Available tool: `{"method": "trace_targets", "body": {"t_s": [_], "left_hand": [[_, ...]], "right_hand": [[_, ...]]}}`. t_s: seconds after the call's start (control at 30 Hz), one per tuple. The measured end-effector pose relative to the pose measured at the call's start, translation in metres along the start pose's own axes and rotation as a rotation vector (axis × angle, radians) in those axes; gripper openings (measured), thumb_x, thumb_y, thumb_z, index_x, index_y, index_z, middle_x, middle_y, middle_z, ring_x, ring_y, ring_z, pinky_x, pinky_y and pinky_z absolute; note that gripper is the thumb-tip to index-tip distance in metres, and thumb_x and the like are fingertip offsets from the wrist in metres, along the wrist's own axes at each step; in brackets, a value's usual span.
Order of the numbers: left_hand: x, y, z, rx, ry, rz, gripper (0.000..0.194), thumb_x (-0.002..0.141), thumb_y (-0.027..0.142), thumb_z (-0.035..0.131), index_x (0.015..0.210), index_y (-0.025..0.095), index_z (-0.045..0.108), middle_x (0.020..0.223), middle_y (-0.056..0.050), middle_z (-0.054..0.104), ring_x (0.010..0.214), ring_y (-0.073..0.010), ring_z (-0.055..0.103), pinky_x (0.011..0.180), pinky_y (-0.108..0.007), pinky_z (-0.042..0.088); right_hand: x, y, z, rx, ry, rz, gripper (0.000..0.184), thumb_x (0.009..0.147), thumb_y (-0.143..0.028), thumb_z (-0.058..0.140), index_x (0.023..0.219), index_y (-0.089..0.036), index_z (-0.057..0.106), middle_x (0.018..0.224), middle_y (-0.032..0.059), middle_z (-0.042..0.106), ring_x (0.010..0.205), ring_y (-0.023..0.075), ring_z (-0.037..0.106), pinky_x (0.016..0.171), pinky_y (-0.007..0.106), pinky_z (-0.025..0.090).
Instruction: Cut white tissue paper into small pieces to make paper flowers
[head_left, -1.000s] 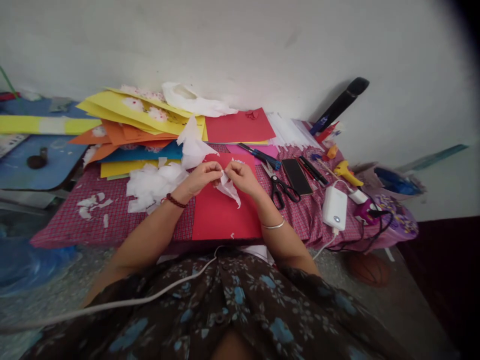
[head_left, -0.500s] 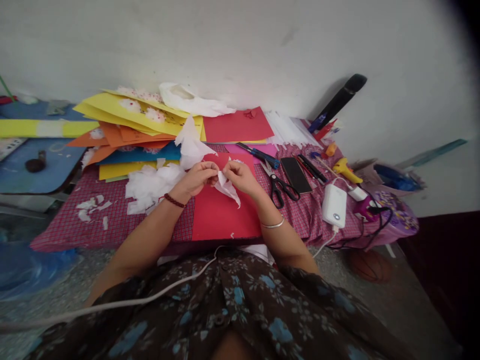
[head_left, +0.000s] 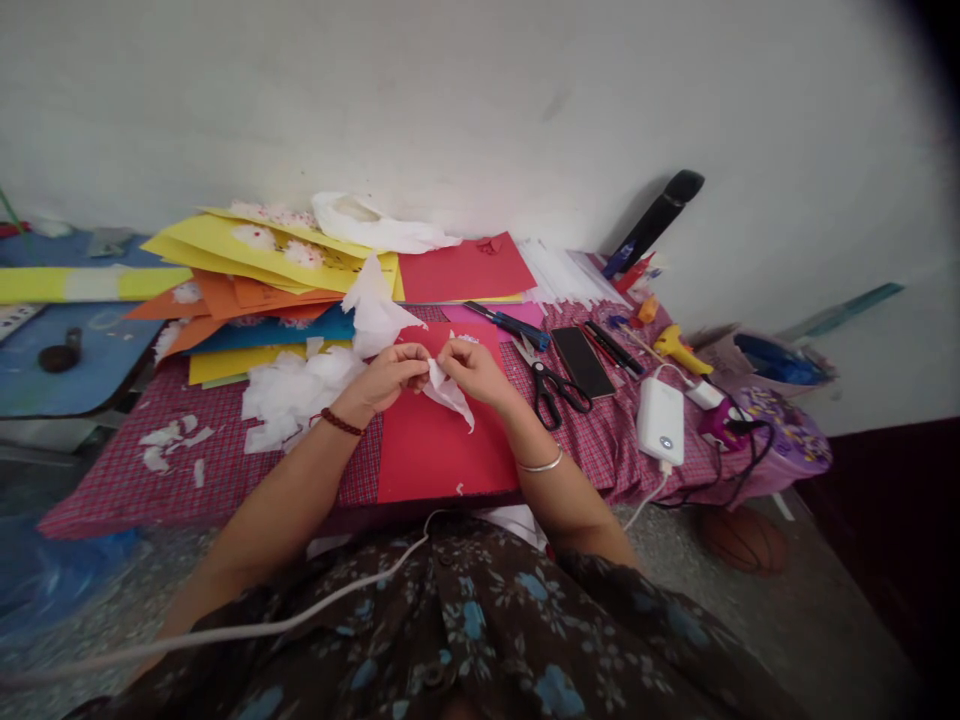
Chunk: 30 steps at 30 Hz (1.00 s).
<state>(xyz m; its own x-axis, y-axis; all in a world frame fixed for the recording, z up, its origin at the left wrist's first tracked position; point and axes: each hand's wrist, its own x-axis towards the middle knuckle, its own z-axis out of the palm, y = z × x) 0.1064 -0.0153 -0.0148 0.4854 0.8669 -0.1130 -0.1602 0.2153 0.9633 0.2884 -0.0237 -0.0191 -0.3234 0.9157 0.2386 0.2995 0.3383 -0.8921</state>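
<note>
Above a red sheet of paper point(head_left: 442, 455), both hands pinch one piece of white tissue paper point(head_left: 450, 396). My left hand point(head_left: 394, 375), with a dark bead bracelet at the wrist, grips its upper left end. Close beside it, my right hand point(head_left: 474, 370) has thumb and finger closed on the same end. The loose part of the tissue hangs down below the fingers, pointing to the lower right. A heap of torn white tissue point(head_left: 289, 395) lies left of my left hand, and a larger tissue piece point(head_left: 375, 310) stands up behind it.
Scissors point(head_left: 553, 390), a box cutter point(head_left: 510, 322) and a phone point(head_left: 583, 362) lie to the right. Farther right are a white power bank point(head_left: 661, 420) with cables and a yellow glue gun point(head_left: 681, 350). Coloured paper sheets point(head_left: 262, 260) are stacked at the back left against the wall.
The camera view has tilted, so the table sits slightly lower in the picture. My hands stay together on the tissue, with only small finger movements.
</note>
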Motion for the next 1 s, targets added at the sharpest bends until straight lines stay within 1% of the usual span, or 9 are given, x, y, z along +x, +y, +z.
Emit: {"method": "trace_targets", "body": {"t_s": [0.57,0.6,0.67,0.73,0.8,0.83,0.9,0.97,1.0], "left_hand": [[-0.0025,0.0034,0.0045,0.012,0.027,0.074,0.015,0.061,0.024,0.071,0.065,0.018,0.057,0.053,0.004,0.056,0.048,-0.0077,0.049,0.050,-0.022,0.038],[-0.0027,0.0036,0.0046,0.007,0.030,0.078,0.015,0.061,0.024,0.071,0.065,0.018,0.058,0.054,0.004,0.056,0.048,-0.0078,0.049,0.050,-0.022,0.038],[-0.0025,0.0036,0.0045,-0.001,0.038,0.086,0.016,0.061,0.025,0.071,0.067,0.018,0.058,0.054,0.004,0.056,0.048,-0.0078,0.049,0.050,-0.022,0.038],[-0.0020,0.0032,0.0044,-0.014,0.054,0.097,0.017,0.062,0.026,0.071,0.068,0.018,0.057,0.054,0.005,0.056,0.048,-0.0075,0.049,0.050,-0.021,0.037],[-0.0013,0.0025,0.0046,-0.028,0.080,0.111,0.018,0.063,0.026,0.072,0.068,0.018,0.056,0.054,0.005,0.055,0.048,-0.0073,0.047,0.050,-0.021,0.036],[-0.0011,0.0021,0.0049,-0.031,0.095,0.121,0.018,0.064,0.026,0.072,0.068,0.018,0.056,0.054,0.005,0.055,0.048,-0.0073,0.047,0.050,-0.021,0.035],[-0.0006,0.0011,0.0060,-0.018,0.124,0.146,0.019,0.064,0.026,0.072,0.067,0.018,0.055,0.053,0.005,0.054,0.048,-0.0074,0.047,0.050,-0.021,0.035],[-0.0003,-0.0003,0.0074,0.018,0.151,0.183,0.020,0.066,0.027,0.072,0.066,0.018,0.054,0.054,0.005,0.054,0.048,-0.0073,0.046,0.050,-0.022,0.035],[-0.0002,-0.0013,0.0081,0.041,0.162,0.203,0.020,0.067,0.027,0.072,0.065,0.018,0.054,0.054,0.005,0.053,0.049,-0.0072,0.046,0.051,-0.022,0.035]], "right_hand": [[-0.0016,-0.0023,0.0027,-0.013,-0.006,-0.008,0.021,0.088,-0.034,0.051,0.071,-0.021,0.051,0.068,-0.0021,0.053,0.066,0.0138,0.049,0.064,0.028,0.039],[-0.0016,-0.0021,0.0028,-0.002,0.019,-0.014,0.017,0.087,-0.033,0.052,0.075,-0.021,0.053,0.070,-0.0017,0.054,0.066,0.0139,0.049,0.064,0.028,0.039],[-0.0016,-0.0020,0.0028,0.023,0.127,-0.015,0.010,0.085,-0.031,0.054,0.087,-0.021,0.055,0.077,-0.0013,0.056,0.067,0.0139,0.050,0.064,0.028,0.041],[-0.0021,-0.0025,0.0024,0.039,0.268,-0.011,0.016,0.084,-0.031,0.056,0.097,-0.022,0.054,0.081,-0.0015,0.055,0.068,0.0138,0.051,0.064,0.027,0.042],[-0.0030,-0.0035,0.0020,0.065,0.315,-0.011,0.013,0.085,-0.032,0.056,0.092,-0.022,0.053,0.079,-0.0018,0.054,0.068,0.0137,0.051,0.063,0.027,0.043],[-0.0036,-0.0041,0.0021,0.083,0.289,-0.014,0.011,0.085,-0.033,0.056,0.087,-0.022,0.053,0.077,-0.0017,0.054,0.068,0.0137,0.051,0.064,0.027,0.044],[-0.0044,-0.0048,0.0034,0.108,0.179,-0.017,0.013,0.085,-0.033,0.056,0.082,-0.021,0.054,0.075,-0.0012,0.055,0.068,0.0137,0.053,0.064,0.028,0.044],[-0.0046,-0.0044,0.0059,0.108,0.090,-0.016,0.013,0.085,-0.032,0.057,0.082,-0.020,0.057,0.075,-0.0004,0.059,0.068,0.0136,0.054,0.066,0.028,0.045],[-0.0045,-0.0036,0.0072,0.107,0.074,-0.017,0.012,0.084,-0.031,0.057,0.083,-0.019,0.059,0.076,0.0002,0.060,0.068,0.0136,0.055,0.066,0.028,0.045]]}}
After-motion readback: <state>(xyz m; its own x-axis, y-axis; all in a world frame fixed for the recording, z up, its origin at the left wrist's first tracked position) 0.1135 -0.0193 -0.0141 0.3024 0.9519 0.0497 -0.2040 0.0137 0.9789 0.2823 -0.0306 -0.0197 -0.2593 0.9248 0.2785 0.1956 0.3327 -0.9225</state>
